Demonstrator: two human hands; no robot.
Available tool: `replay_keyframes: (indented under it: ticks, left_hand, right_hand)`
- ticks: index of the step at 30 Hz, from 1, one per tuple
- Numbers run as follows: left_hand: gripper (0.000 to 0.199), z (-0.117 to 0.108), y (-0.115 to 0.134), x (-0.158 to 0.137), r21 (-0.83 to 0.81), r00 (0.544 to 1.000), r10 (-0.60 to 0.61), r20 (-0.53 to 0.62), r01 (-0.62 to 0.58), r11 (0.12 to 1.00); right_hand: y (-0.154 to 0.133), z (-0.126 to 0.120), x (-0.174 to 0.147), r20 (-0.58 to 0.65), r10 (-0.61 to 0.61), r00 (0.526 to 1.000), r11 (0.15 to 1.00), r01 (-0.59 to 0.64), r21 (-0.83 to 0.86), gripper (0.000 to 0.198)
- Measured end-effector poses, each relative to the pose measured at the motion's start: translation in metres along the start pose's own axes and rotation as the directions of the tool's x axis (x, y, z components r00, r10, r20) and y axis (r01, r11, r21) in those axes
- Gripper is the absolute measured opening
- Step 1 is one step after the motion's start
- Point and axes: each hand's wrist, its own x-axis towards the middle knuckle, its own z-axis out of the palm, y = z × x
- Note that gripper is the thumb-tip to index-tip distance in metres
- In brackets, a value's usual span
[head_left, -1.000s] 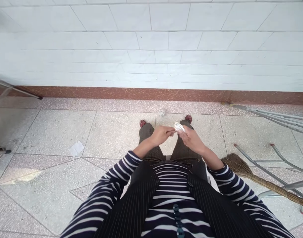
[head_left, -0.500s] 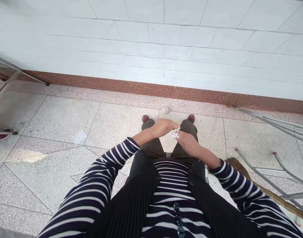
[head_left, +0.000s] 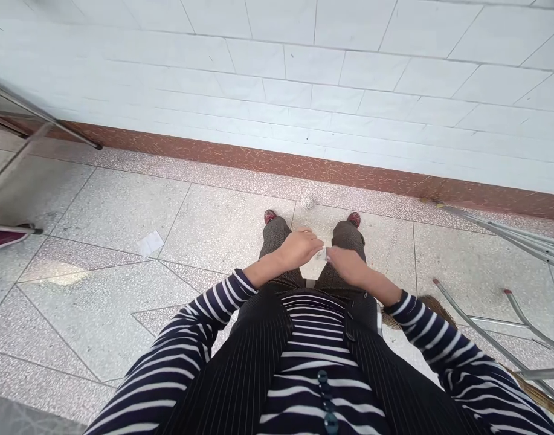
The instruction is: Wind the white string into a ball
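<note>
My left hand (head_left: 302, 248) and my right hand (head_left: 345, 263) meet over my lap, fingertips close together. Between them is a small white string-like thing (head_left: 322, 254), mostly covered by the fingers and slightly blurred. Both hands are closed, with thumb and fingers pinching at its two sides. On the floor beyond my knees, between my shoes, lies a pale ball (head_left: 306, 203) that looks like wound string. Whether a strand runs from it to my hands cannot be made out.
A white paper scrap (head_left: 150, 244) lies on the terrazzo floor to the left. Metal furniture legs (head_left: 77, 134) and someone's dark red shoe (head_left: 5, 240) are at far left. Folded metal legs (head_left: 494, 222) lean by the wall at right, near a straw broom (head_left: 435, 308).
My hands have come down slightly towards my lap, and my left fingers now curl lower. The white thing shows less than before. The whole view has shifted a little.
</note>
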Motion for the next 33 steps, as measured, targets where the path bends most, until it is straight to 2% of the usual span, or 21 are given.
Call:
replay_keyframes:
  ticks: [2,3,4,6,8,9,13,17,21,24,26,29,31,33]
  left_hand:
    - [0.026,0.0,-0.004,-0.001,-0.053,0.999,-0.028,-0.02,0.027,0.998]
    - [0.026,0.003,-0.002,-0.001,-0.105,0.998,-0.053,-0.018,0.051,0.993]
    - [0.028,0.008,0.002,-0.002,-0.163,0.997,-0.074,0.0,0.072,0.984]
    - [0.034,0.019,0.015,-0.002,-0.258,0.995,-0.075,0.069,0.09,0.962]
    - [0.035,0.027,0.029,-0.003,-0.273,0.991,-0.042,0.126,0.075,0.959]
    - [0.033,0.028,0.034,-0.003,-0.252,0.99,-0.028,0.136,0.062,0.966]
    - [0.032,0.01,0.04,-0.011,-0.152,0.991,0.022,0.129,-0.002,0.988]
    - [0.035,-0.006,0.043,-0.022,-0.066,0.979,0.077,0.187,-0.066,0.996]
    - [0.031,0.001,0.049,-0.016,0.053,0.968,0.105,0.226,-0.12,0.991]
    - [0.028,0.0,0.041,-0.004,0.142,0.98,0.109,0.166,-0.133,0.981]
    - [0.028,-0.006,0.03,0.001,0.144,0.994,0.069,0.087,-0.081,0.986]
    - [0.032,-0.011,0.014,0.002,-0.082,0.997,-0.017,0.08,0.024,0.996]
    - [0.036,-0.006,0.011,-0.001,-0.3,0.987,-0.055,0.148,0.098,0.949]
    - [0.037,0.007,0.014,-0.007,-0.443,0.977,-0.083,0.196,0.164,0.881]
  right_hand:
    - [-0.007,0.002,-0.014,-0.017,-0.098,0.995,0.984,0.1,0.146,0.022]
    - [-0.008,0.0,-0.019,-0.072,-0.087,0.994,0.964,0.102,0.243,0.028]
    - [-0.008,-0.002,-0.022,-0.143,-0.027,0.989,0.94,0.074,0.334,0.033]
    - [-0.002,-0.005,-0.02,-0.254,0.196,0.947,0.897,-0.069,0.436,0.037]
    - [0.009,-0.004,-0.014,-0.279,0.363,0.889,0.877,-0.225,0.425,0.034]
    - [0.015,-0.002,-0.011,-0.263,0.394,0.881,0.871,-0.267,0.412,0.034]
    - [0.034,0.012,-0.01,-0.143,0.313,0.939,0.872,-0.224,0.436,0.045]
    - [0.037,0.018,-0.009,-0.13,0.319,0.939,0.888,-0.248,0.387,0.045]
    - [0.017,0.025,0.002,-0.137,0.322,0.937,0.93,-0.285,0.233,0.031]
    - [-0.004,0.03,-0.002,-0.09,0.206,0.974,0.969,-0.191,0.16,0.022]
    - [-0.015,0.029,-0.014,-0.053,0.097,0.994,0.985,-0.088,0.15,0.021]
    - [-0.022,0.02,-0.035,-0.079,-0.009,0.997,0.979,0.025,0.204,0.024]
    - [-0.021,0.01,-0.045,-0.19,0.043,0.981,0.957,0.014,0.29,0.032]
    - [-0.015,0.0,-0.049,-0.319,0.164,0.933,0.923,-0.031,0.383,0.038]
